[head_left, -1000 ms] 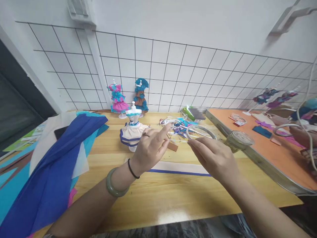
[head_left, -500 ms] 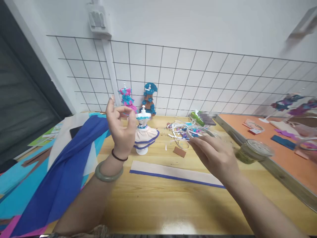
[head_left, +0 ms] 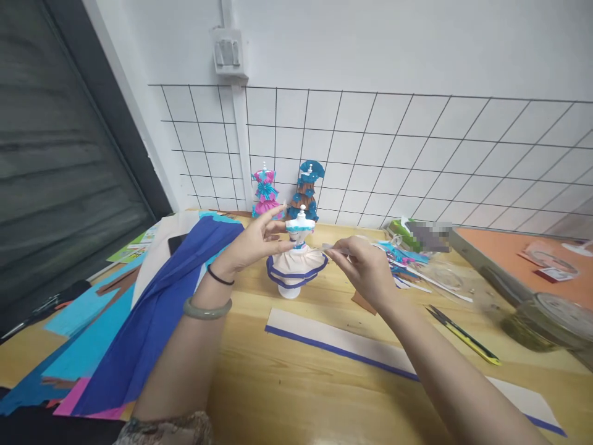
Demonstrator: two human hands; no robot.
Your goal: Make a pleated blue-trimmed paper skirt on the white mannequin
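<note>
Small white mannequin in a layered cream crepe-paper skirt with blue edging [head_left: 297, 267] stands upright mid-table, between the two hands. Bodice white with turquoise trim at the top; skirt gathered, flaring in tiers over a smooth round white base.

Left hand [head_left: 254, 242]: fingers loosely curled and parted, thumb extended toward the mannequin's waist; contact cannot be told. Right hand [head_left: 364, 267]: thumb and forefinger pressed together on a small pale translucent piece [head_left: 327, 247] just beside the skirt.

Obstructions: right forearm crosses a long flat cream paper strip with a blue edge [head_left: 336, 342], hiding part of its length. Right hand partly covers a flat brown paper piece [head_left: 362, 303]. Left hand overlaps the lower part of a pink-and-turquoise dressed mannequin [head_left: 265, 190] by the wall; the white one's head overlaps a brown-and-teal dressed mannequin [head_left: 303, 201].

Right side: tangled heap of multicoloured paper cuttings [head_left: 407, 258]; slim black-and-yellow craft knife [head_left: 463, 335] lying at a slant on the wood-grained table [head_left: 259, 389]; thick round roll of clear yellowish tape [head_left: 546, 321] near the metal-edged orange surface [head_left: 495, 247].

Left side: long folded deep-blue crepe sheet [head_left: 157, 321], finely creased, lies over turquoise, pink and cream sheets. Wall behind is white, ruled with thin black grid lines.
</note>
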